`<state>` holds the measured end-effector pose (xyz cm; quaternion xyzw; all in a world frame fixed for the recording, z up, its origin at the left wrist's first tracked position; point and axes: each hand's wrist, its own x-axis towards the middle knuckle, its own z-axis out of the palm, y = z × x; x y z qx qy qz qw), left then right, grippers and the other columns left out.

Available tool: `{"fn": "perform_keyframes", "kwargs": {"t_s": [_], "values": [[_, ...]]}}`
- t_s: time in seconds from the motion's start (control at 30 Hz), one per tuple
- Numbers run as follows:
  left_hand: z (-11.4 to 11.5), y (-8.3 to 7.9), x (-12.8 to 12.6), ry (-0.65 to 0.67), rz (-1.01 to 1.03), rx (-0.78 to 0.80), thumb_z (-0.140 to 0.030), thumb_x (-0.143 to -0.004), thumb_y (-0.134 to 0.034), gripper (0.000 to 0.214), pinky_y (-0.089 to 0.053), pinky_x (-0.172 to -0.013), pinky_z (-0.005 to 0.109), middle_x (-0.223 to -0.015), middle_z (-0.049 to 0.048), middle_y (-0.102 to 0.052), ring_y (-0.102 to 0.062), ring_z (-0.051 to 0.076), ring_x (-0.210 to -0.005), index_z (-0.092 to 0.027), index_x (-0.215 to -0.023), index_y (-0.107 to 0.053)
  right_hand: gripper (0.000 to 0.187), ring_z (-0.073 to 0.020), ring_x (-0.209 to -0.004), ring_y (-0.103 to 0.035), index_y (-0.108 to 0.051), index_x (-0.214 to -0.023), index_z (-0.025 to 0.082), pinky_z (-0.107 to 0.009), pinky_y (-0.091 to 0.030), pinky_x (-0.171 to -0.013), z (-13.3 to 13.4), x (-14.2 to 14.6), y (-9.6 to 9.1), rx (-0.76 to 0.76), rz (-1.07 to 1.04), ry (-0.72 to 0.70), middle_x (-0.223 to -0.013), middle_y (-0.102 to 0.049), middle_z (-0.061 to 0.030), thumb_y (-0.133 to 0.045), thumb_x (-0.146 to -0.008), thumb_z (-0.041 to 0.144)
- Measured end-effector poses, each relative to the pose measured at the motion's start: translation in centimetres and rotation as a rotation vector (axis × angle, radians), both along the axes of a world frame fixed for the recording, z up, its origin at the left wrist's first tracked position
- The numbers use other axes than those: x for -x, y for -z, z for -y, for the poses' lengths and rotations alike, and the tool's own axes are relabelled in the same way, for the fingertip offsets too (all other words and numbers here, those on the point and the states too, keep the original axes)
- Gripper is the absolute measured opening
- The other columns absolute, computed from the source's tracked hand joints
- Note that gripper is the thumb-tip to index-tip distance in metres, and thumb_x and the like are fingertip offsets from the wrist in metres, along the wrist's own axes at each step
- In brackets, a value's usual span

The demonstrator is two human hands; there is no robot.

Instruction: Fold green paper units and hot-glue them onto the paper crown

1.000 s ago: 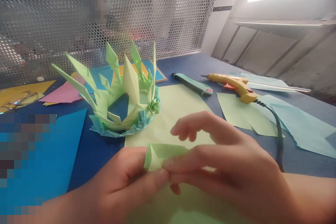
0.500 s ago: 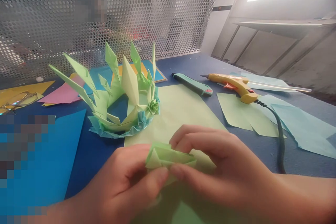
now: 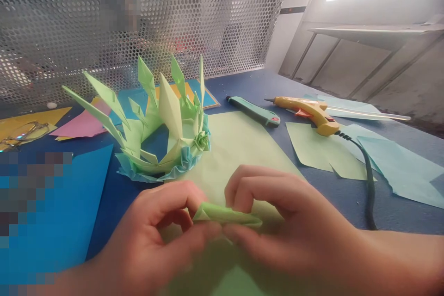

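Both my hands pinch a small folded piece of light green paper [image 3: 225, 215] just above a light green sheet [image 3: 239, 143] on the blue table. My left hand [image 3: 156, 240] grips its left end between thumb and fingers. My right hand [image 3: 294, 226] holds its right end, fingers curled over the top. Behind them stands a spiky green paper crown-like model [image 3: 156, 115] with a blue ruffled base and a small green paper rose.
A teal utility knife [image 3: 255, 112] and a yellow glue gun [image 3: 312, 113] with a black cord [image 3: 367, 175] lie at the back right, among green and pale blue paper pieces. Coloured sheets and scissors [image 3: 21, 134] lie at the left. A perforated metal screen [image 3: 208, 14] closes the back.
The folded green piece has been pressed flatter and lowered. My right fingers have curled down over it, and my left fingers have lifted and arched.
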<state>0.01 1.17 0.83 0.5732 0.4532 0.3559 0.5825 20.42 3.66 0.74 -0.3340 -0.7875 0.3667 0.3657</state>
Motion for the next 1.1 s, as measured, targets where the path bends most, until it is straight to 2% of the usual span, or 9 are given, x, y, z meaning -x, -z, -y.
{"fn": "perform_keyframes", "kwargs": {"t_s": [0.23,0.33,0.47,0.57,0.63,0.7,0.77,0.93,1.1], "values": [[0.0,0.1,0.0,-0.007,0.020,0.018,-0.037,-0.088,-0.075,0.021,-0.046,-0.050,0.015,-0.063,-0.0048,-0.057,-0.055,0.008,-0.054,-0.021,-0.074,-0.073,0.029,-0.0081,-0.059,-0.052,-0.050,-0.064,0.020,-0.018,-0.043,-0.053,-0.1,0.0,-0.1,-0.002,-0.022,-0.010,-0.067,-0.057,0.0048,-0.072,-0.080,0.009],[-0.1,0.3,0.0,-0.065,0.018,-0.102,-0.031,-0.088,-0.075,0.013,-0.049,-0.052,0.014,-0.065,-0.0050,-0.064,-0.059,0.009,-0.056,-0.025,-0.077,-0.076,0.022,-0.0090,-0.063,-0.058,-0.061,-0.067,0.020,-0.018,-0.048,-0.057,-0.2,-0.2,-0.4,-0.017,-0.035,0.024,-0.070,-0.062,0.0036,-0.075,-0.081,0.011],[-0.2,0.1,0.3,-0.062,0.077,-0.085,-0.024,-0.080,-0.086,0.011,-0.058,-0.077,0.015,-0.096,-0.0049,-0.081,-0.075,0.014,-0.088,-0.033,-0.086,-0.082,0.023,-0.0066,-0.068,-0.062,-0.072,-0.076,0.021,-0.015,-0.051,-0.062,-0.2,-0.4,-0.7,-0.139,-0.103,0.107,-0.077,-0.065,0.0040,-0.072,-0.078,-0.002],[-0.1,-0.1,0.5,-0.026,0.192,0.130,-0.042,-0.059,-0.098,0.044,-0.060,-0.092,0.026,-0.128,-0.0020,-0.076,-0.072,0.028,-0.116,-0.037,-0.100,-0.083,0.029,-0.0056,-0.070,-0.062,-0.075,-0.074,0.021,-0.012,-0.052,-0.062,-0.2,-0.5,-0.7,-0.244,-0.133,0.115,-0.080,-0.061,0.0023,-0.062,-0.078,-0.005],[-0.1,-0.3,0.5,-0.019,0.187,0.151,-0.055,-0.063,-0.092,0.042,-0.059,-0.097,0.030,-0.134,0.0002,-0.073,-0.066,0.033,-0.126,-0.035,-0.099,-0.085,0.032,-0.0044,-0.068,-0.061,-0.077,-0.074,0.020,-0.010,-0.051,-0.059,-0.2,-0.6,-0.5,-0.282,-0.118,0.107,-0.078,-0.058,0.0021,-0.058,-0.079,-0.005],[-0.2,-0.3,0.4,-0.053,0.137,0.096,-0.053,-0.075,-0.086,0.024,-0.056,-0.101,0.028,-0.129,-0.0009,-0.076,-0.062,0.031,-0.131,-0.034,-0.090,-0.087,0.032,-0.0036,-0.065,-0.060,-0.078,-0.075,0.020,-0.010,-0.051,-0.059,-0.3,-0.8,-0.2,-0.298,-0.102,0.087,-0.077,-0.056,0.0026,-0.059,-0.081,-0.004],[-0.4,-0.2,0.3,-0.101,0.122,0.075,-0.040,-0.079,-0.087,0.011,-0.058,-0.096,0.022,-0.123,-0.0037,-0.079,-0.069,0.026,-0.123,-0.037,-0.090,-0.086,0.031,-0.0032,-0.065,-0.061,-0.078,-0.074,0.020,-0.010,-0.052,-0.062,-0.3,-1.0,0.1,-0.304,-0.091,0.059,-0.078,-0.057,0.0026,-0.061,-0.082,-0.004],[-1.0,0.5,0.0,-0.137,0.220,0.057,-0.018,-0.076,-0.089,0.041,-0.059,-0.073,0.008,-0.089,-0.0076,-0.084,-0.079,0.011,-0.084,-0.041,-0.109,-0.081,0.038,-0.0033,-0.082,-0.069,-0.079,-0.083,0.020,-0.004,-0.053,-0.077,-0.3,-0.9,0.3,-0.291,-0.055,-0.015,-0.096,-0.068,0.0009,-0.058,-0.077,-0.012],[-1.3,0.5,0.0,-0.096,0.235,0.100,-0.017,-0.077,-0.089,0.035,-0.057,-0.072,0.005,-0.083,-0.0083,-0.084,-0.078,0.009,-0.080,-0.038,-0.104,-0.082,0.038,-0.0048,-0.095,-0.070,-0.078,-0.093,0.019,-0.002,-0.049,-0.091,-0.3,-0.7,-0.1,-0.308,-0.054,-0.042,-0.106,-0.069,0.0002,-0.071,-0.073,-0.012]]}}
